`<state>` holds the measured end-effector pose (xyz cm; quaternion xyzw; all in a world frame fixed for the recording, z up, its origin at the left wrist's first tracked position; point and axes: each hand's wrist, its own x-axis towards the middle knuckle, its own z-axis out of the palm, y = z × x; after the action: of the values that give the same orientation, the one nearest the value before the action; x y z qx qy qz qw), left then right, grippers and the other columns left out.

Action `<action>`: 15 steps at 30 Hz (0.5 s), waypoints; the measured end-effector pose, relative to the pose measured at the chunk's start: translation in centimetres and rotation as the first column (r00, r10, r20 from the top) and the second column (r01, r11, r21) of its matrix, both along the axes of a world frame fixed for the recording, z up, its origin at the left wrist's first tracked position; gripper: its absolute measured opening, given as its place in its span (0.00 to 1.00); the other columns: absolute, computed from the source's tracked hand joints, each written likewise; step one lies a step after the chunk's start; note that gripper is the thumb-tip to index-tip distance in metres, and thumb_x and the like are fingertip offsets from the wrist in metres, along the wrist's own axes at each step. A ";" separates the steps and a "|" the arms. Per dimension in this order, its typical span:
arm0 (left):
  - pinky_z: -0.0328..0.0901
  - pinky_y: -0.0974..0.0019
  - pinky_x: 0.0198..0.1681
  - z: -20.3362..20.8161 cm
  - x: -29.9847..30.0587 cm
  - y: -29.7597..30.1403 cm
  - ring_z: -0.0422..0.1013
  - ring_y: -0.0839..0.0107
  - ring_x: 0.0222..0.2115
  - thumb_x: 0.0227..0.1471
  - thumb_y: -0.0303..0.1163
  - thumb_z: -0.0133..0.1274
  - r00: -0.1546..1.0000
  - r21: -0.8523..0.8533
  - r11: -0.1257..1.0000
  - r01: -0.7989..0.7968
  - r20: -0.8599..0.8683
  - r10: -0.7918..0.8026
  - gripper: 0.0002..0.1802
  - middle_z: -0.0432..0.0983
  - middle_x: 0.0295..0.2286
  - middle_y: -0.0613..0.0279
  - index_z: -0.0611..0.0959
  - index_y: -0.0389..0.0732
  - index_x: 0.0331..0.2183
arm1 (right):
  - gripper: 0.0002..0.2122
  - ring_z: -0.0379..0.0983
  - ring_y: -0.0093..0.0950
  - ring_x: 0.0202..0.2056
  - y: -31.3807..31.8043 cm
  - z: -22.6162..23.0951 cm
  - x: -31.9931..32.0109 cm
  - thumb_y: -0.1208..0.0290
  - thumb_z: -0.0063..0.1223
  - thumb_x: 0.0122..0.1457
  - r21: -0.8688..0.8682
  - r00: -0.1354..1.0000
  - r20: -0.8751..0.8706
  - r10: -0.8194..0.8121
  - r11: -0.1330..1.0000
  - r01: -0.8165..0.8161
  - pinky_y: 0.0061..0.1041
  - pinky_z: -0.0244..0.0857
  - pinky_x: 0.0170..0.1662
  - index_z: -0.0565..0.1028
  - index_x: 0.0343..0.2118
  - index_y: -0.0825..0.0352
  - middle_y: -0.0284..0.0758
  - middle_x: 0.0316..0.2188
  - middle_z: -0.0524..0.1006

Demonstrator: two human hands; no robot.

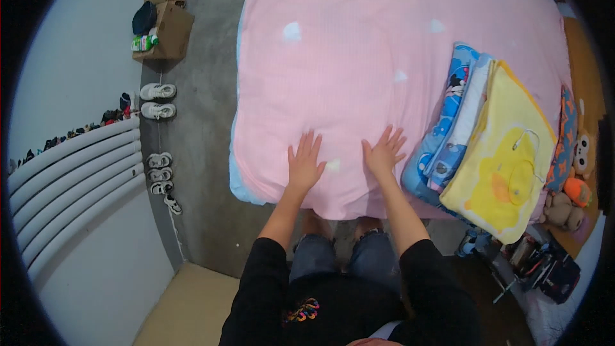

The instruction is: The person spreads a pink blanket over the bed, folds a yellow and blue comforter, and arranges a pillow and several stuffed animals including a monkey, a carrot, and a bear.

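A pink blanket (339, 77) with pale patches covers the bed, its near edge hanging slightly toward my legs. My left hand (306, 161) lies flat on it near the front edge, fingers spread. To its right, my right hand (384, 154) rests on the same blanket, also with fingers spread. Neither hand holds anything. Close beside my right hand is a stack of folded bedding: blue printed cloth (442, 122) below, and a yellow blanket (506, 160) on top. A thin white cable (526, 138) lies on the yellow blanket.
Along the left wall stand a white radiator (80, 179), several shoes (158, 111) and a cardboard box (172, 32) with things on it. Soft toys (567, 210) sit by the bed's right edge. A dark bag (558, 279) is at the lower right. Light blue cloth shows under the blanket's left edge.
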<state>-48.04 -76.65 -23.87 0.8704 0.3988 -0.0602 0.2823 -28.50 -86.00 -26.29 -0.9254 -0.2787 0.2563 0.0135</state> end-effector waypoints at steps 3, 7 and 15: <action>0.44 0.42 0.57 -0.8 -2.2 1.2 0.44 0.56 0.61 0.44 0.37 0.55 0.997 -0.026 1.000 0.006 0.079 -0.004 0.43 0.45 0.61 0.56 0.56 0.44 0.59 | 0.46 0.24 0.54 0.63 2.7 0.0 -4.9 0.47 0.53 0.48 0.048 0.994 -0.038 0.098 0.994 -0.096 0.68 0.26 0.54 0.41 0.63 0.66 0.51 0.63 0.31; 0.44 0.46 0.57 -1.4 -6.2 3.6 0.45 0.56 0.61 0.43 0.37 0.56 0.990 0.020 0.999 -0.029 0.136 0.026 0.43 0.46 0.60 0.55 0.56 0.42 0.59 | 0.48 0.21 0.53 0.63 5.3 1.0 -10.5 0.49 0.56 0.47 0.074 0.952 -0.130 0.278 0.960 -0.270 0.67 0.23 0.54 0.41 0.62 0.70 0.52 0.63 0.32; 0.48 0.48 0.55 -4.6 -16.1 6.8 0.53 0.53 0.55 0.46 0.42 0.53 0.698 0.333 0.652 -0.681 0.028 0.716 0.33 0.60 0.53 0.53 0.66 0.41 0.53 | 0.42 0.31 0.52 0.63 4.4 2.4 -16.7 0.51 0.58 0.45 0.287 0.856 -0.180 0.484 0.859 -0.424 0.63 0.25 0.57 0.53 0.59 0.71 0.51 0.63 0.39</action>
<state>-64.13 -69.89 -28.45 0.6784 0.7215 0.0721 0.1180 -45.25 -81.64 -23.87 -0.7852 -0.5151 0.3298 0.0972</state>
